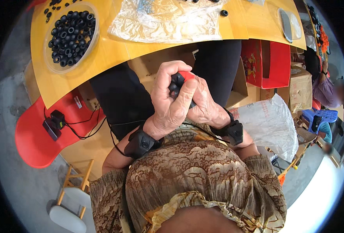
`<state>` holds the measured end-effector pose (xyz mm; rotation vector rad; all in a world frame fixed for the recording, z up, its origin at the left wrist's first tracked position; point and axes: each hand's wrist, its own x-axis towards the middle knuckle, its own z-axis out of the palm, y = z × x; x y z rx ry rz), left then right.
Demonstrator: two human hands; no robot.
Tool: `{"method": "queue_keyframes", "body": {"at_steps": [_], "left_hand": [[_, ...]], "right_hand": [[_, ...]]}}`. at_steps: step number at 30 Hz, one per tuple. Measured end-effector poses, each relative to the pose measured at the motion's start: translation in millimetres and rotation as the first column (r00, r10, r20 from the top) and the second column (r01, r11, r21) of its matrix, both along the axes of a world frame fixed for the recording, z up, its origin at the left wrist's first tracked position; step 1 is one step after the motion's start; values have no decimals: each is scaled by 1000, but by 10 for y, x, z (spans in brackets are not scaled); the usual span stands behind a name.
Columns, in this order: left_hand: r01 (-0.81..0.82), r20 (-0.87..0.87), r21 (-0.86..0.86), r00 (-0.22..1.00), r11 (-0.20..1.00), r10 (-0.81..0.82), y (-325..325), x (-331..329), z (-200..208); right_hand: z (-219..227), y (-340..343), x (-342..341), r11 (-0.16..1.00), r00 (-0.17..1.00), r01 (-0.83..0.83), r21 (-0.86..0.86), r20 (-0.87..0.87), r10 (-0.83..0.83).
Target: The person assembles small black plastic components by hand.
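My two hands are pressed together above my lap, just off the table's front edge. The fingers of my left hand [167,101] curl over several small round black pieces [176,84], which look like the ones in the tub. Against them my right hand [204,101] is closed, its fingers mostly hidden behind the left. Something red [186,75] shows at the top between the hands; its kind is hidden by the fingers. On the table at left, a round clear tub [96,38] holds many black rubber grommets [70,38].
Clear plastic sheeting [168,24] covers part of the wooden table [234,19]. A clear lidded container [289,25] lies at right. Below stand a red box [277,64] and cardboard box [301,89]. A red chair [36,134] with cables is at left. Another person [327,91] sits far right.
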<state>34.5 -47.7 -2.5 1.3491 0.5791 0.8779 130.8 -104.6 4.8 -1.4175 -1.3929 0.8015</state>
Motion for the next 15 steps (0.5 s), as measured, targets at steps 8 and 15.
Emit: {"method": "queue_keyframes", "body": {"at_steps": [8, 15], "left_hand": [[190, 62, -279, 982, 941, -180, -61, 51, -129], [320, 167, -328, 946, 889, -279, 123, -46, -80]], "right_hand": [[-98, -74, 57, 976, 930, 134, -170, -318, -182], [14, -733, 627, 745, 565, 553, -374, -489, -665]]}}
